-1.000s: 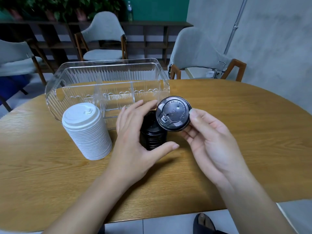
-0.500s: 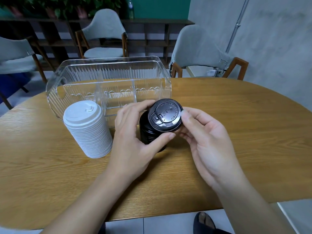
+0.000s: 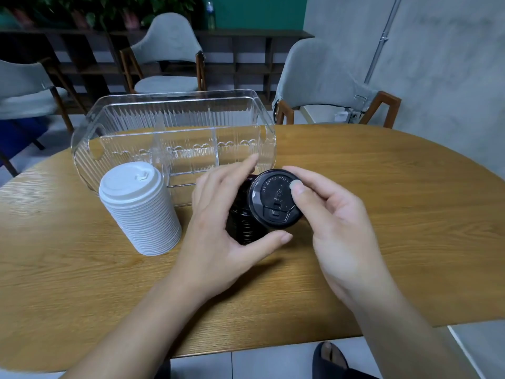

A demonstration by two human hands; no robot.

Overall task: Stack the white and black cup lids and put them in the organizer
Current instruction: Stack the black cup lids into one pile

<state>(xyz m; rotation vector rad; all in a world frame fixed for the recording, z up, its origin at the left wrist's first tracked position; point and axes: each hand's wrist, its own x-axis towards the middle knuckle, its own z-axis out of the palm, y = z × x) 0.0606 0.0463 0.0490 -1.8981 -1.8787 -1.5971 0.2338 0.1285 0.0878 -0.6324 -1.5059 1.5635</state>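
Note:
A tall stack of white lids [image 3: 139,209] stands on the wooden table [image 3: 382,214], left of centre. A shorter stack of black lids [image 3: 241,222] stands beside it, with my left hand [image 3: 218,228] curved round its left side, thumb in front. My right hand [image 3: 336,222] pinches a single black lid [image 3: 274,199], thumb on its top face. That lid is tilted toward me, over the upper right of the black stack. The clear ribbed organizer [image 3: 175,124] sits behind both stacks, with dividers and nothing inside.
Grey upholstered chairs [image 3: 322,75] with wooden frames stand beyond the table's far edge. A dark shelf unit runs along the back wall. The table's near edge curves just below my forearms, with a foot in a sandal [image 3: 330,356] on the floor.
The single black lid has been turned in my right hand, its tab now pointing toward me, and tilted up off the stack. My left hand's fingers have loosened around the black stack.

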